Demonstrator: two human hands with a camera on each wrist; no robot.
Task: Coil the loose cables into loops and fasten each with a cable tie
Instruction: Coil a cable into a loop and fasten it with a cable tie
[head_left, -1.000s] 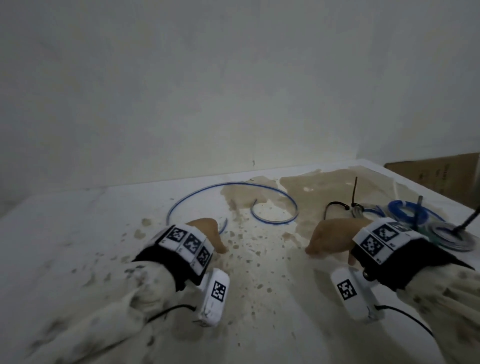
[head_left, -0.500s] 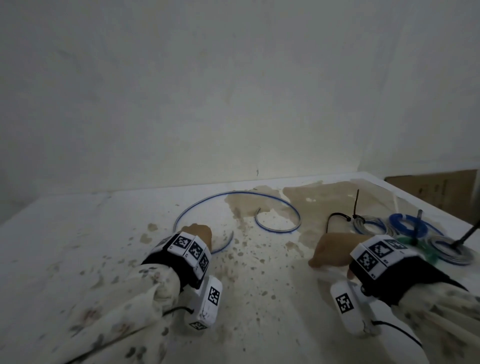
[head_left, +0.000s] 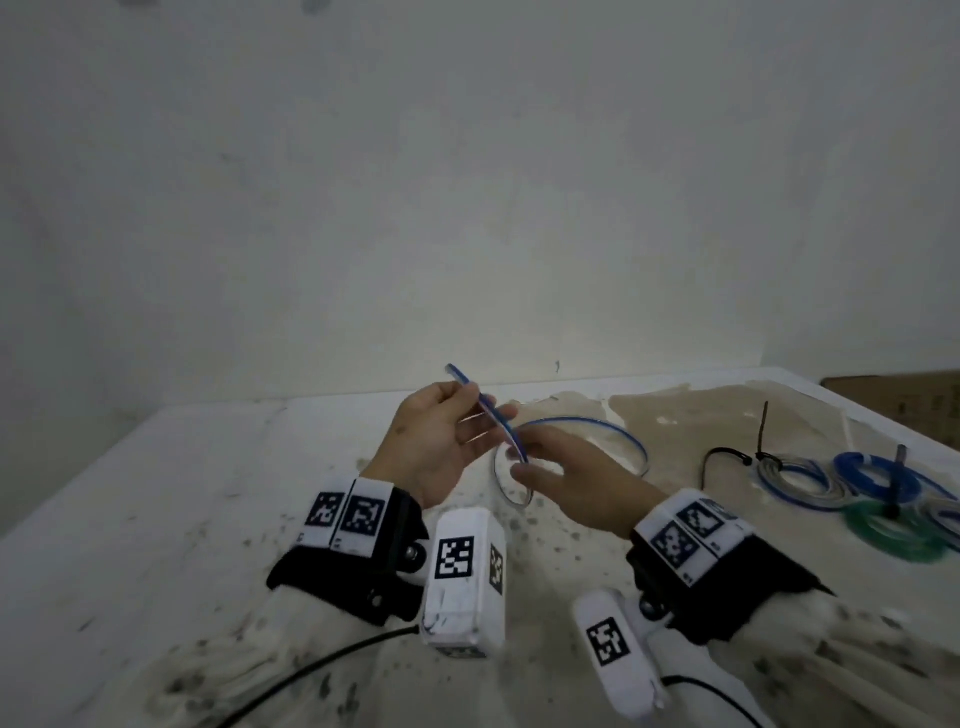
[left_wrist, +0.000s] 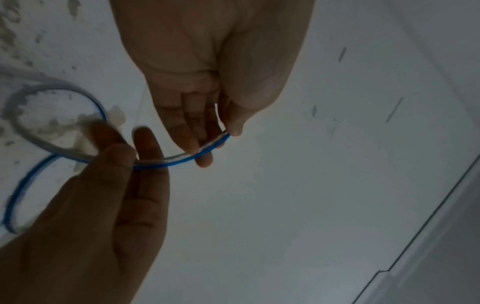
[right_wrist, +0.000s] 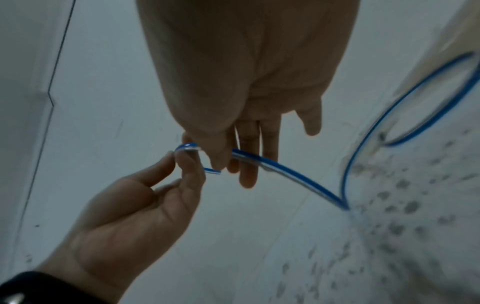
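- Left hand (head_left: 434, 447) raised above the table (head_left: 156, 519), palm up; grip: thumb and fingers pinch the blue-and-white cable (head_left: 493, 413) near its free end, which sticks up past the fingertips.
- Right hand (head_left: 566, 480) just beside it, palm down; grip: thumb and fingers pinch the same cable a little further along.
- Beyond the hands the cable curves in a loose arc down to the stained table and back round.
- Right, further off: coiled cables (head_left: 872, 488) in grey, blue and green lie together on the table, with black cable ties (head_left: 762, 431) standing up from them.
- Far right edge: cardboard box (head_left: 904, 410).
- Behind: plain wall (head_left: 467, 208).
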